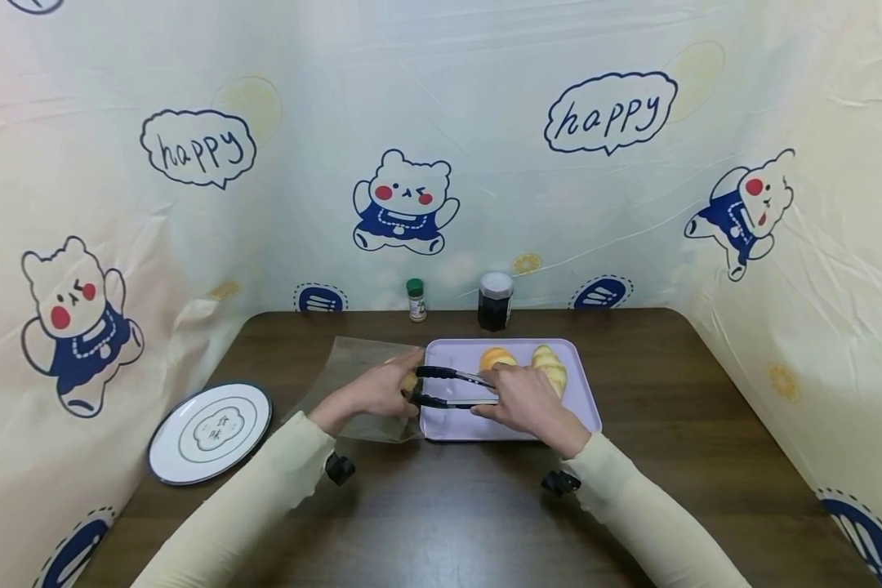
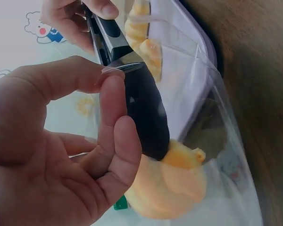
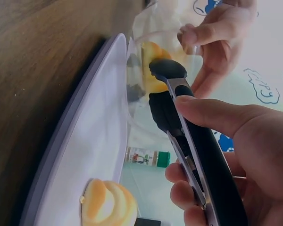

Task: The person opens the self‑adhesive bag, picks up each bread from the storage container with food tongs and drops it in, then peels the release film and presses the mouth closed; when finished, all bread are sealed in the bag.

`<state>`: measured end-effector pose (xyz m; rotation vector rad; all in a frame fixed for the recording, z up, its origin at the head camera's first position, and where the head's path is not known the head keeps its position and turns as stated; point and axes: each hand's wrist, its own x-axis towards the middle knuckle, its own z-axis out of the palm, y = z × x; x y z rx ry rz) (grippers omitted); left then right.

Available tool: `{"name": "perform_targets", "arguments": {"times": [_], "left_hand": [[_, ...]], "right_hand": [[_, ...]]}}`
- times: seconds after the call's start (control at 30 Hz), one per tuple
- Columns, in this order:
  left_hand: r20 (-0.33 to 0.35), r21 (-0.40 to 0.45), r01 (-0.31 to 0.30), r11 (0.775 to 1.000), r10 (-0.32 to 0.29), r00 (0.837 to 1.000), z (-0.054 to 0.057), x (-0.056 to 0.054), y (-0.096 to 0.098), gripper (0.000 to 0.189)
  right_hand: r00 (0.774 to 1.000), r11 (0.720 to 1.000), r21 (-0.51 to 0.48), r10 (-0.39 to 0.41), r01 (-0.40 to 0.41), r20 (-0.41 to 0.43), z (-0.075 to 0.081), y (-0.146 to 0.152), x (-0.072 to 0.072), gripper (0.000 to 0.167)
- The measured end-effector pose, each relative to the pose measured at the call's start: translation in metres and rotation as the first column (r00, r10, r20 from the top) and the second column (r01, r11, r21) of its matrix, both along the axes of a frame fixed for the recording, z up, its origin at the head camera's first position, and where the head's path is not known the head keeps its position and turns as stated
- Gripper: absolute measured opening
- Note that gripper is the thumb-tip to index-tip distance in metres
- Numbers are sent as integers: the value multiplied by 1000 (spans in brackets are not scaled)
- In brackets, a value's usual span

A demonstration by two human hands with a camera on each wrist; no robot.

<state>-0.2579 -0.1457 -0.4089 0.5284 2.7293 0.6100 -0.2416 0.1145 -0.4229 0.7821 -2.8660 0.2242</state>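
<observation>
My left hand (image 1: 378,388) pinches the mouth edge of a clear plastic bag (image 1: 356,367) between thumb and fingertips. With my right hand (image 1: 522,400) I grip metal tongs (image 1: 452,403) with black tips, which point left into the bag's mouth. Inside the bag, a rounded yellow-orange bread bun (image 2: 172,193) lies right at the tong tips. The tips stand apart in the right wrist view. A lilac tray (image 1: 441,425) beside the bag carries a round orange-topped bun (image 1: 496,357) and a pale croissant (image 1: 550,367), partly hidden behind my right hand.
A white dark-rimmed plate (image 1: 184,420) lies at the table's left. Toward the back edge stand a small green-capped seasoning bottle (image 1: 416,302) and a dark jar with a pale lid (image 1: 495,302). Printed cloth (image 1: 301,204) hangs around the brown wooden table (image 1: 441,514).
</observation>
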Motion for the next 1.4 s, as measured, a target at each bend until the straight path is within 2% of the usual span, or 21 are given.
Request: {"name": "perform_targets", "arguments": {"times": [0.17,0.43,0.6,0.87,1.2,1.4], "left_hand": [[-23,41,9,999,-8,1000,0,0,1,102],[-19,82,52,995,-50,999,2,1,7,103],[17,87,30,996,-31,999,4,2,11,102],[28,96,-3,995,0,1000,6,3,16,102],[33,147,18,989,-23,999,7,3,17,100],[35,148,15,989,-20,999,6,3,15,100]], "right_hand": [[999,999,7,38,-38,-39,1,-4,2,57],[1000,1000,11,7,-7,-19,0,-12,0,58],[1000,1000,22,-2,2,-25,-1,-18,-1,57],[1000,999,35,-3,3,-19,-1,-27,-2,57],[1000,1000,3,8,-8,-9,-5,-37,-6,52],[1000,1000,6,10,-10,-1,-7,-43,-10,50]]}}
